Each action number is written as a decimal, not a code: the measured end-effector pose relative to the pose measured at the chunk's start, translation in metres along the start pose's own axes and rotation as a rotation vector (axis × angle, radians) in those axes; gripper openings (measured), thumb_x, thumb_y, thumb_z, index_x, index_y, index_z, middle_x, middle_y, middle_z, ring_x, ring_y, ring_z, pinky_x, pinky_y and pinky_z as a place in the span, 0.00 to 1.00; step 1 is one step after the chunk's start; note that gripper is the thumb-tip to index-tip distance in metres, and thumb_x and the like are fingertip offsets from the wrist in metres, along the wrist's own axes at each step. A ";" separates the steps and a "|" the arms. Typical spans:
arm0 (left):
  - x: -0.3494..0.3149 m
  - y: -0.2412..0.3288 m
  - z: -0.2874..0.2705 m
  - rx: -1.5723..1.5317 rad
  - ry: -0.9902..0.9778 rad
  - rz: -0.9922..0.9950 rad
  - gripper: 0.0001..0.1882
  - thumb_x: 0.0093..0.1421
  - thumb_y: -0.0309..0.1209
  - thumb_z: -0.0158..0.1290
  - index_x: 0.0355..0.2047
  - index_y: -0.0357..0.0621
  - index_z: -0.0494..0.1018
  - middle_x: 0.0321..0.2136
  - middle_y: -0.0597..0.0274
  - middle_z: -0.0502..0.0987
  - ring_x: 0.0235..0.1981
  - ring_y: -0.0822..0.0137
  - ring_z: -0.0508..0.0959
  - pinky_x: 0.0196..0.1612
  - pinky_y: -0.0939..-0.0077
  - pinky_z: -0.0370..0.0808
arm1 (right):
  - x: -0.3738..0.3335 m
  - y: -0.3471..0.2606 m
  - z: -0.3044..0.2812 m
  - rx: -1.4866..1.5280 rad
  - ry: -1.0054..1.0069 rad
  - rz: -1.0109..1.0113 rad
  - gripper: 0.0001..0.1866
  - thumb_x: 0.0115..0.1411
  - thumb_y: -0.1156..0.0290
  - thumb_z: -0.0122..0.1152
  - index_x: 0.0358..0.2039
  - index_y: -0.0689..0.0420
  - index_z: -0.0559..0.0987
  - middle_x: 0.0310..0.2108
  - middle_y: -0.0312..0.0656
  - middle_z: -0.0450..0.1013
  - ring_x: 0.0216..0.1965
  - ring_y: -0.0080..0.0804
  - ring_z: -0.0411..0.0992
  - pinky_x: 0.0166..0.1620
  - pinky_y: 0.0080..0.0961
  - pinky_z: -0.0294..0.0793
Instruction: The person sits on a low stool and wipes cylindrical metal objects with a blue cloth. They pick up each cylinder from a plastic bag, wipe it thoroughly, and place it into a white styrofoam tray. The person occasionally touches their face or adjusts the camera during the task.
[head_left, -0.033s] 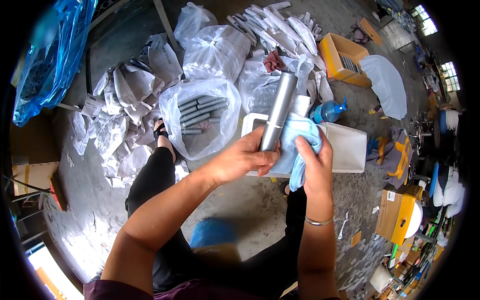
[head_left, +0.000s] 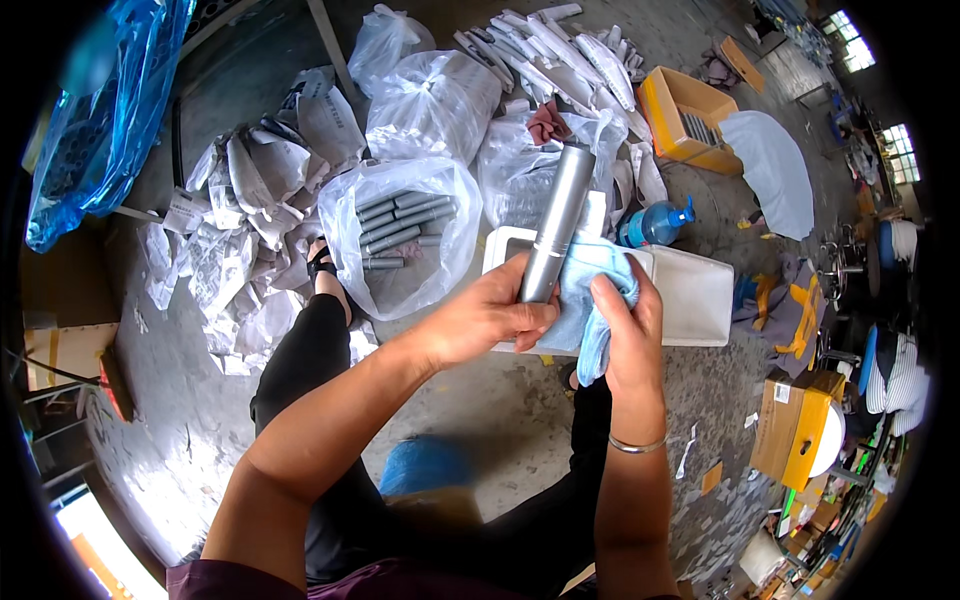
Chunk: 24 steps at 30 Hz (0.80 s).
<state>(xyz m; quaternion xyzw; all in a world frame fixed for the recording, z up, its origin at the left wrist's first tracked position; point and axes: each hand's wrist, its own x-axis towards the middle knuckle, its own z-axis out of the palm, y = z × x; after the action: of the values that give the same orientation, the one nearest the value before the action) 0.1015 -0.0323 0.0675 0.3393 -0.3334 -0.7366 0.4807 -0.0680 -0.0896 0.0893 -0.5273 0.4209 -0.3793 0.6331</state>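
My left hand (head_left: 502, 310) is wrapped round the lower end of a grey metal tube (head_left: 560, 210), which tilts up and away to the right. A narrow ring runs round the tube near its middle. In my right hand (head_left: 630, 330) is a light blue cloth (head_left: 585, 285), bunched between thumb and fingers, its left edge against the tube's lower part. Behind both hands stands a white plastic tray (head_left: 690, 300), partly hidden by them. Several similar grey tubes (head_left: 405, 225) lie in an open clear plastic bag (head_left: 455, 185) to the left.
Crumpled paper (head_left: 240, 250) covers the floor at left. Tied plastic bags (head_left: 430, 105) and paper-wrapped rolls (head_left: 570, 60) lie farther back. A blue pump bottle (head_left: 655, 224) stands behind the tray, and a yellow box (head_left: 680, 140) holds more pieces. Cartons (head_left: 795, 425) stand at right.
My right hand and the cloth have shifted very slightly to the left. The tube and my left hand stay in the same place.
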 end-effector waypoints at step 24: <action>0.002 -0.008 0.007 0.730 0.191 -0.098 0.19 0.59 0.32 0.51 0.45 0.31 0.61 0.30 0.51 0.73 0.34 0.66 0.73 0.39 0.70 0.71 | -0.010 0.017 0.014 -0.442 -0.007 -0.177 0.22 0.56 0.69 0.62 0.49 0.65 0.68 0.37 0.48 0.74 0.38 0.34 0.73 0.44 0.28 0.71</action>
<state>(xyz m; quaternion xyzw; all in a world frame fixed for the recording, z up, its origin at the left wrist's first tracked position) 0.0914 -0.0307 0.0645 0.5709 -0.5109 -0.5566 0.3213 -0.0579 -0.0731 0.0750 -0.6893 0.4436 -0.3302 0.4680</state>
